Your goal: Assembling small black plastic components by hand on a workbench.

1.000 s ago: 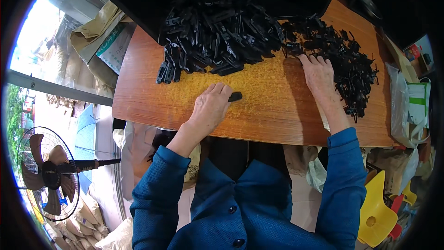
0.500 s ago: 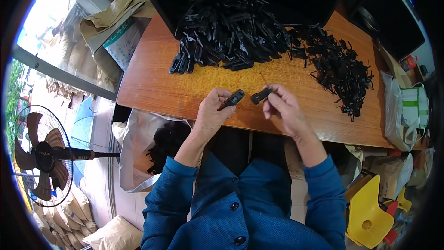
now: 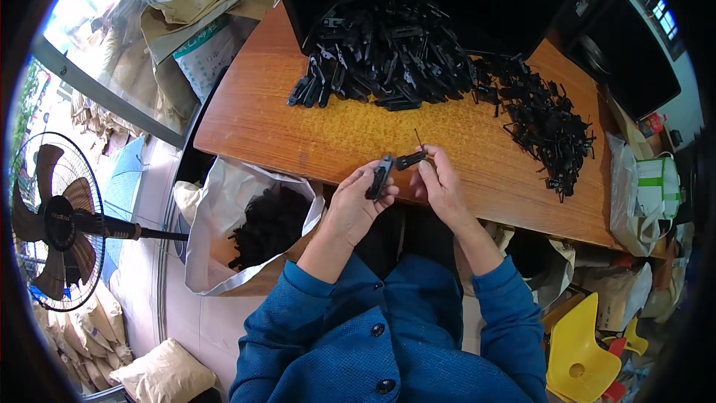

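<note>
My left hand (image 3: 359, 201) is closed around an elongated black plastic part (image 3: 380, 177), held upright over the table's front edge. Between the thumb and fingers of my right hand (image 3: 443, 188) is a smaller black plastic part (image 3: 409, 160) with a thin stalk sticking up. The two parts meet or nearly meet; whether they touch I cannot tell. Beyond my hands lies a big heap of long black plastic parts (image 3: 380, 52) on the wooden table (image 3: 253, 119). To its right spreads a pile of smaller black parts with thin stalks (image 3: 552, 134).
A white bag (image 3: 205, 254) of black pieces stands below the table's left front edge. A standing fan (image 3: 60, 220) is at the far left. Yellow plastic chairs (image 3: 578, 358) sit low on the right. A white-and-green bag (image 3: 656, 186) stands by the table's right end.
Both hands have come closer together and lower, bringing the two black parts from apart to nearly touching. The long part has turned more upright. The whole view has shifted slightly.
</note>
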The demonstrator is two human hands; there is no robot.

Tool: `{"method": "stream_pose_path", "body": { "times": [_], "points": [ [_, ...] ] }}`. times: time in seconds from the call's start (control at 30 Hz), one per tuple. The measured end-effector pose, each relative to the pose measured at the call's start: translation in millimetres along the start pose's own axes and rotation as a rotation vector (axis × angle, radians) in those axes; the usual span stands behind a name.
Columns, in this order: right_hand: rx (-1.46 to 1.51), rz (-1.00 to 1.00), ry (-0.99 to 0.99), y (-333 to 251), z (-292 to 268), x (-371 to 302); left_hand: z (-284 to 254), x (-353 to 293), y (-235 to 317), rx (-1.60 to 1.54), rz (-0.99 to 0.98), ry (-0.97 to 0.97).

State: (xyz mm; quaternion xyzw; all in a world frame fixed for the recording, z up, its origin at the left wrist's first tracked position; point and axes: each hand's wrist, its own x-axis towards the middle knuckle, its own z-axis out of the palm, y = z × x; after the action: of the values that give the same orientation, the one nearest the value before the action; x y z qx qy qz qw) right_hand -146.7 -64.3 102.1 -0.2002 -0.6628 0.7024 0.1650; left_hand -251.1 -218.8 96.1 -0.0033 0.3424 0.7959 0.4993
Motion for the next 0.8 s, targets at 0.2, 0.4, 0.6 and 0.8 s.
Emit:
{"method": "stream_pose_path", "body": {
  "times": [0.2, 0.4, 0.6, 0.8],
  "points": [
    [-1.305, -0.353, 0.142, -14.5, -27.9, -2.1, -7.4, -9.6, -0.1, -0.16, -0.087, 0.044],
    [-1.415, -0.654, -0.198, -13.3, -44.3, 13.8, -0.3, -8.9, 2.5, -0.168, -0.128, -0.055],
    [-0.841, -0.376, -0.023, -12.0, -16.3, 6.3, -1.7, -4.4, -6.5, 0.036, 0.058, 0.024],
    [-0.664, -0.402, -0.036, -15.2, 29.0, -3.2, 8.0, 1.0, -16.8, 0.395, 0.276, 0.114]
  ]
}}
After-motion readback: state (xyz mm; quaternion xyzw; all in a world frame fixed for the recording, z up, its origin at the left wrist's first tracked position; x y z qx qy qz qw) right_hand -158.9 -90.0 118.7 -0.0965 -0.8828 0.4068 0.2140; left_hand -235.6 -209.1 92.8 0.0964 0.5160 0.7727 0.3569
